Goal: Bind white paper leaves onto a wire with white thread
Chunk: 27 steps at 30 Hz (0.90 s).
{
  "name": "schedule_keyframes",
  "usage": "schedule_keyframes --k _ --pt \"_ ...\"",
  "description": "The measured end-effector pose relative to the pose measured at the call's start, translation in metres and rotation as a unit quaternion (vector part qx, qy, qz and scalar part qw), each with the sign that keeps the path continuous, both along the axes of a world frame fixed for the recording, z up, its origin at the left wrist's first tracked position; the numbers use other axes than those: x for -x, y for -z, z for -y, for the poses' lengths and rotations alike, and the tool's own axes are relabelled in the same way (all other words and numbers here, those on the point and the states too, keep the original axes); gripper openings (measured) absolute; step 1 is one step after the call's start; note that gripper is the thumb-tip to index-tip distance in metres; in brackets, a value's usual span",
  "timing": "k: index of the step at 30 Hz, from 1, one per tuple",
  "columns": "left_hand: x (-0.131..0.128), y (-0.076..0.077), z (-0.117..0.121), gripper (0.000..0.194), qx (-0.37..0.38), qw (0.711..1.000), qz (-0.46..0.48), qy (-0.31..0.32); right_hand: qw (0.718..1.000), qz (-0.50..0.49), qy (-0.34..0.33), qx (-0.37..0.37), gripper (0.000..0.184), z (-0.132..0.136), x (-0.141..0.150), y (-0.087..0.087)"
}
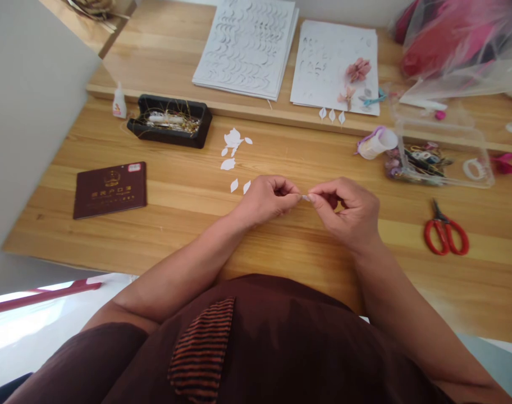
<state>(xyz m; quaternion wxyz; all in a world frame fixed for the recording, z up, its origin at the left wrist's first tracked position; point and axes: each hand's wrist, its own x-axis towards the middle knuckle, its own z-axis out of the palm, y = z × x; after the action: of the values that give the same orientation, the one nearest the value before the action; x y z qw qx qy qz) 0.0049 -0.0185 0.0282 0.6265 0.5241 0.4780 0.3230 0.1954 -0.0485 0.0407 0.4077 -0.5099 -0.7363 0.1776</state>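
Observation:
My left hand (270, 197) and my right hand (346, 210) meet above the middle of the wooden table. Both pinch a small white petal-shaped cutout (305, 197) between thumb and fingertips. Most of it is hidden by the fingers. Beyond my left hand lie several loose white cutouts (228, 164), shaped like leaves or petals. One leaf-shaped cutout (247, 187) is partly covered by that hand. Three more small white leaf pieces (332, 115) stand in a row along the edge of the raised shelf.
Red-handled scissors (445, 233) lie to the right. A clear plastic box (445, 178) of craft bits stands behind them, beside a white spool (378, 143). To the left are a maroon booklet (110, 191), a black tray (203, 129) and a glue bottle (119, 104). Printed sheets (247, 45) rest on the shelf.

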Motion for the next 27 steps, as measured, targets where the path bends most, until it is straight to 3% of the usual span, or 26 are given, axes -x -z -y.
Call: schedule_keyframes --k 9,15,20,27 --pt "0.001 -0.007 0.000 0.008 0.079 0.994 0.057 0.047 0.981 -0.146 0.006 0.129 0.003 -0.013 -0.007 0.010" --pt "-0.001 -0.005 -0.002 0.010 0.088 0.989 0.117 -0.017 0.959 -0.190 -0.016 0.208 0.010 -0.013 -0.003 0.018" --pt "-0.002 0.000 -0.003 0.015 0.043 0.990 0.105 -0.082 0.985 -0.073 -0.040 0.148 0.008 -0.001 0.003 0.019" --pt "-0.003 0.005 -0.004 0.013 -0.041 0.995 0.037 -0.084 0.998 0.011 -0.058 0.038 0.010 0.004 0.009 0.012"
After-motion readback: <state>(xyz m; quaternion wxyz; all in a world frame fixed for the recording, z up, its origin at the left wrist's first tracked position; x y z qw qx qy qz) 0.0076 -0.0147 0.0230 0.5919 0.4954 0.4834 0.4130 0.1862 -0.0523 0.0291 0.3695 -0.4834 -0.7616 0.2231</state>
